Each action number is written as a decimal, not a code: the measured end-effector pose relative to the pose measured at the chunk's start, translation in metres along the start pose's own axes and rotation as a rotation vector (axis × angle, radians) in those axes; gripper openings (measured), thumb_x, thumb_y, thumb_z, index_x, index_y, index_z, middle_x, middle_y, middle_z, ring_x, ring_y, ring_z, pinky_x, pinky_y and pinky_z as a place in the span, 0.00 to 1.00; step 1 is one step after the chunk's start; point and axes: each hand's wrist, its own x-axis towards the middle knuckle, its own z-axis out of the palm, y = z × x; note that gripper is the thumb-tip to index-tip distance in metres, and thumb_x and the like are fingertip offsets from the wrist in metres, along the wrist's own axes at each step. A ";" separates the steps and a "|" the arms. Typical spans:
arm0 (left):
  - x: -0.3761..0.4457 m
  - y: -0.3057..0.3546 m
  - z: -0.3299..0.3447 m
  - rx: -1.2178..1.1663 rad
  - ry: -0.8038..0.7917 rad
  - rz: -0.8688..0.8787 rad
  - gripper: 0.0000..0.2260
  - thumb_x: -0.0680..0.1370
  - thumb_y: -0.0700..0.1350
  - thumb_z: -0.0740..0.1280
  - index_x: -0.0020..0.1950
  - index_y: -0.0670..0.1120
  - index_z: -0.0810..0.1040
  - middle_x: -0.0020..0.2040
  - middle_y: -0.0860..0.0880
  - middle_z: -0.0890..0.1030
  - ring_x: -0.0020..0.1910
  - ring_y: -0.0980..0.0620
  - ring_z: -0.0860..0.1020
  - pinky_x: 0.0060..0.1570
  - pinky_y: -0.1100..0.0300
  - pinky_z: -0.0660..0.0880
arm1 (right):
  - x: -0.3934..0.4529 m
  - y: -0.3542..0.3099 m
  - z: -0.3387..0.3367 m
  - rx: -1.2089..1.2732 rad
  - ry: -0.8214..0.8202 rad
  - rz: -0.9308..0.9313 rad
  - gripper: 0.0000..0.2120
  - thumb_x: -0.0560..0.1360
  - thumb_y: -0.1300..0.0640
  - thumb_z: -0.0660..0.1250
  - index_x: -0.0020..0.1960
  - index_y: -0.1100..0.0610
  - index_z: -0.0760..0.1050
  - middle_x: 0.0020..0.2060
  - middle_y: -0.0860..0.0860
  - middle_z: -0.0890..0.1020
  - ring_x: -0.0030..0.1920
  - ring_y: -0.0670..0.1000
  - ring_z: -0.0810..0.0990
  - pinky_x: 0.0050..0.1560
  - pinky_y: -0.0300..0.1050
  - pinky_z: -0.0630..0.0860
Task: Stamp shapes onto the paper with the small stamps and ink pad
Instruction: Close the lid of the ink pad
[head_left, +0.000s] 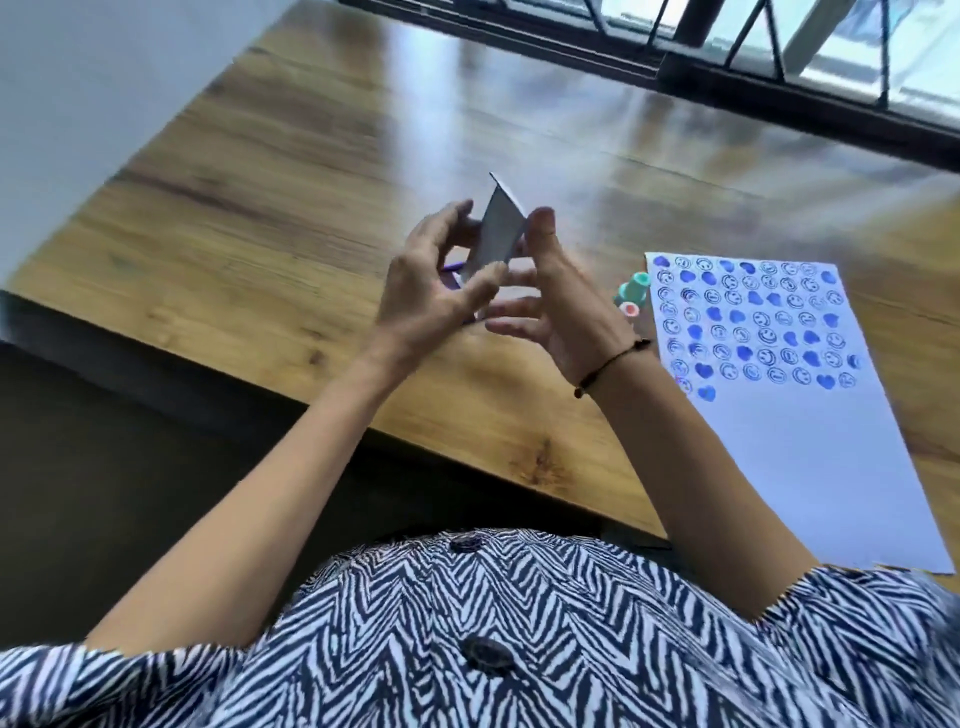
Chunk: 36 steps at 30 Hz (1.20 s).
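Hands (483, 291) — hold ink pad (496, 234) | lid tilted upright — long axis away

It looks like a home: a glossy brown wooden table (291, 171) stands just before a dark-framed glass balcony door (779, 57).

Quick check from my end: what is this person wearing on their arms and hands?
Both forearms are bare, and neither the left hand nor the right hand wears a glove. The right wrist carries a thin dark cord bracelet with a small bead. The short sleeves belong to a black-and-white zigzag-patterned top with dark buttons down the front.
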 end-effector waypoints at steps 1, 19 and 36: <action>-0.006 -0.002 -0.002 -0.029 0.000 0.002 0.29 0.69 0.47 0.68 0.68 0.40 0.64 0.61 0.39 0.75 0.59 0.48 0.76 0.60 0.55 0.74 | -0.001 0.002 0.005 0.053 -0.031 -0.002 0.23 0.77 0.38 0.48 0.49 0.49 0.76 0.36 0.47 0.84 0.37 0.53 0.80 0.42 0.46 0.80; -0.002 -0.019 -0.063 -0.056 -0.233 -0.261 0.32 0.74 0.66 0.49 0.71 0.48 0.60 0.66 0.52 0.72 0.63 0.59 0.68 0.61 0.70 0.63 | -0.013 0.058 0.035 -1.235 0.235 -0.395 0.27 0.66 0.40 0.66 0.56 0.58 0.67 0.67 0.59 0.65 0.62 0.61 0.68 0.60 0.55 0.69; 0.011 -0.005 -0.057 0.126 -0.318 -0.321 0.26 0.80 0.57 0.43 0.72 0.45 0.57 0.62 0.51 0.75 0.58 0.61 0.68 0.52 0.74 0.60 | 0.008 0.060 0.048 -1.371 0.235 -0.329 0.33 0.69 0.36 0.62 0.64 0.57 0.62 0.70 0.63 0.62 0.64 0.65 0.66 0.65 0.60 0.66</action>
